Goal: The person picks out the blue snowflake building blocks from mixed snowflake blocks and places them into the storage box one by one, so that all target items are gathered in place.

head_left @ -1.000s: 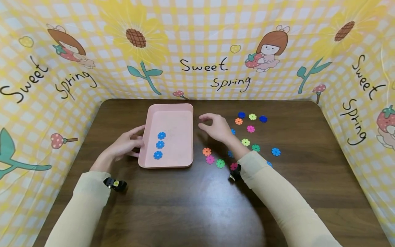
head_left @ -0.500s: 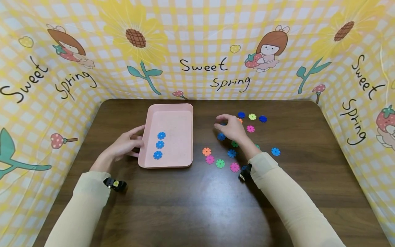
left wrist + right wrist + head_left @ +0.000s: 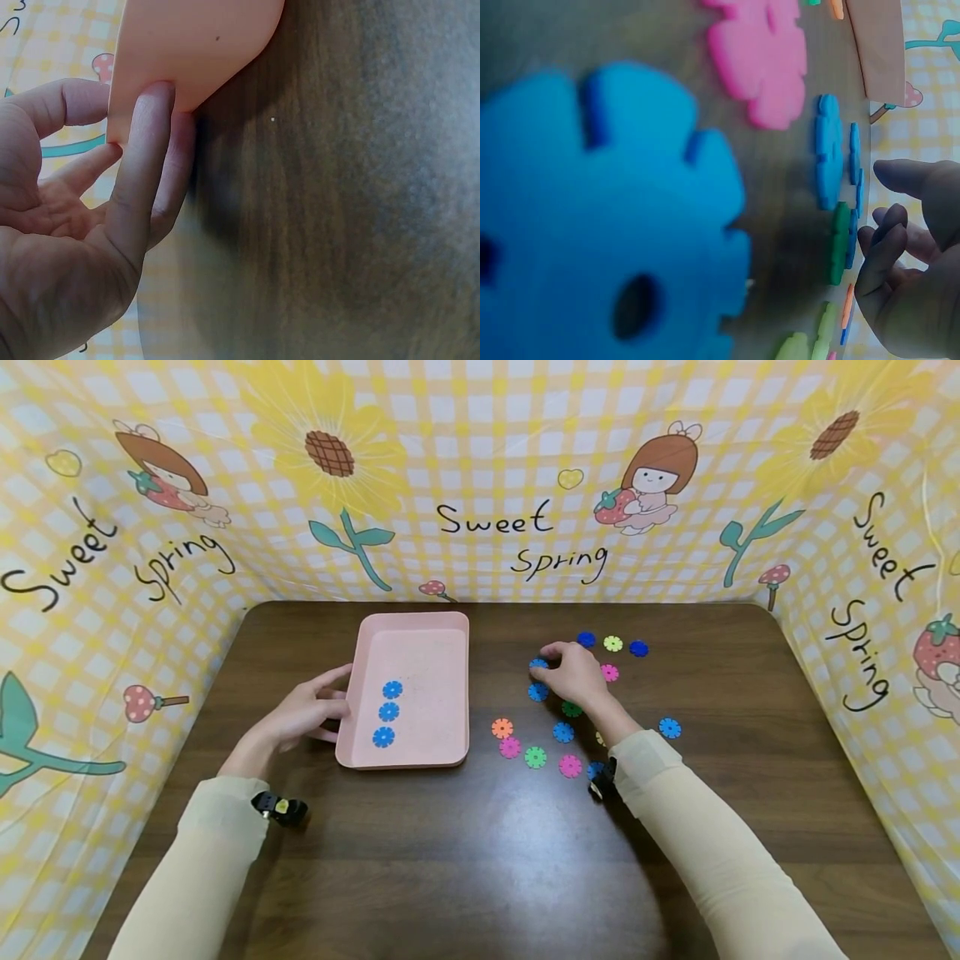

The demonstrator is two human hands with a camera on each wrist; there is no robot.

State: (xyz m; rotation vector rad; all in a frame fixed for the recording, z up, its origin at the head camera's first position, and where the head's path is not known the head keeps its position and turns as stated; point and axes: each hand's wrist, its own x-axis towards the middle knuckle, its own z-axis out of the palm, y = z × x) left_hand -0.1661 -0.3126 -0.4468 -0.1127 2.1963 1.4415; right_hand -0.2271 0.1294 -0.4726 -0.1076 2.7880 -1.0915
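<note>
where our pink tray (image 3: 431, 693) stands: left of centre on the worktop (image 3: 405, 860), three blue discs (image 3: 388, 712) in a column inside its left half.
edges: checked cloth (image 3: 480, 468) walls us in at the back and both sides.
room: a strip of worktop runs between tray and scattered discs; a broad stretch lies on our near side.
left hand (image 3: 300, 714): fingers spread, fairly straight, touching the tray's left wall.
right hand (image 3: 576, 677): thumb and forefinger narrowly parted at a loose blue disc (image 3: 537, 665); we cannot tell whether they touch it.
right-hand neighbours: another blue one (image 3: 537, 692) just nearer us, an orange disc (image 3: 502, 727) nearer the tray.
</note>
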